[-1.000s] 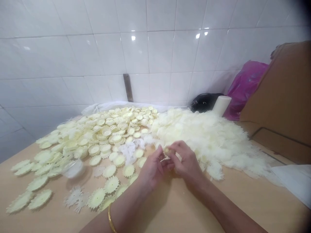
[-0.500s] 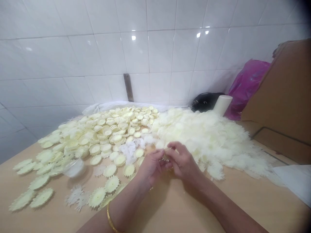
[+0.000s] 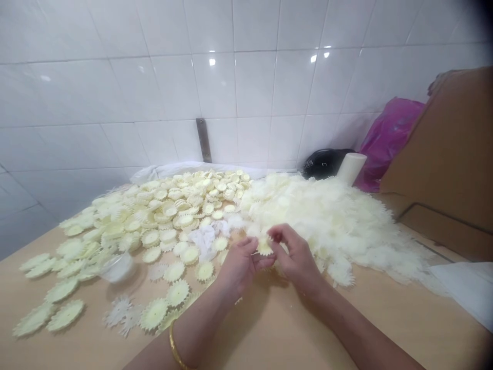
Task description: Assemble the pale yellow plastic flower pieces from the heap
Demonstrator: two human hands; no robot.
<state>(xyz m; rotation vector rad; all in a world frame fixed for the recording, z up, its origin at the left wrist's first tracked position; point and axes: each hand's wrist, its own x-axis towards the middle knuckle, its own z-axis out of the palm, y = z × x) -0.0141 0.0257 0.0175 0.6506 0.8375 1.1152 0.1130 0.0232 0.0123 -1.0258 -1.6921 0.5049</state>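
Between my hands is a small pale-yellow scalloped disc [image 3: 265, 245], like a fabric or paper flower layer. My left hand [image 3: 243, 264] holds it at its left side, fingers curled beneath. On its right edge the fingers of my right hand [image 3: 293, 256] are closed in a pinch. Stacks of similar notched discs [image 3: 185, 205] spread over the table to the left. Behind and right of my hands rises a heap of thin, whitish, fringed petal pieces [image 3: 308, 210]. A crumpled white cloth [image 3: 203, 240] lies just beyond my left hand.
A clear plastic cup [image 3: 118, 267] with white contents stands on the wooden table [image 3: 269, 329] at left. Loose white cut-outs [image 3: 122, 312] lie nearer. At back right are a white cylinder [image 3: 352, 168], a black object [image 3: 325, 162], a pink bag [image 3: 389, 136] and a cardboard box [image 3: 442, 169].
My right hand has shifted slightly right, away from my left fingers. The disc, mostly covered by fingers before, now shows its face between both hands.
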